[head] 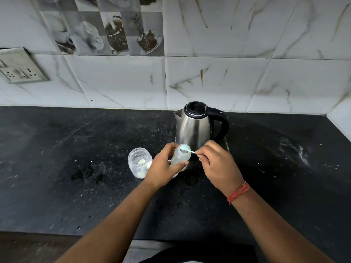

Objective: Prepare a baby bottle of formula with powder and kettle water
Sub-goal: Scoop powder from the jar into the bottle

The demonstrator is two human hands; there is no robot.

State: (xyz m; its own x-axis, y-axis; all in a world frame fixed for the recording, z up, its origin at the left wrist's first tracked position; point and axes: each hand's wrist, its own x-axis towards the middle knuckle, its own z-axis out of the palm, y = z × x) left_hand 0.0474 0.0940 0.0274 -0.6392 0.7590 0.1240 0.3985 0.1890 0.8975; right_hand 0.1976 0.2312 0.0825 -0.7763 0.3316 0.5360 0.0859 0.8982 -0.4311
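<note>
The left hand has its grip wrapped around the baby bottle, tilting its open mouth toward the right hand. That hand pinches a small spoon whose bowl sits at the mouth, handle pointing right. The powder jar stands just left on the bench, and the kettle stands behind.

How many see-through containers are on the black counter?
2. The glass jar of white powder stands left of the left hand. The baby bottle is in that hand's grip, before the kettle. None looks hidden.
</note>
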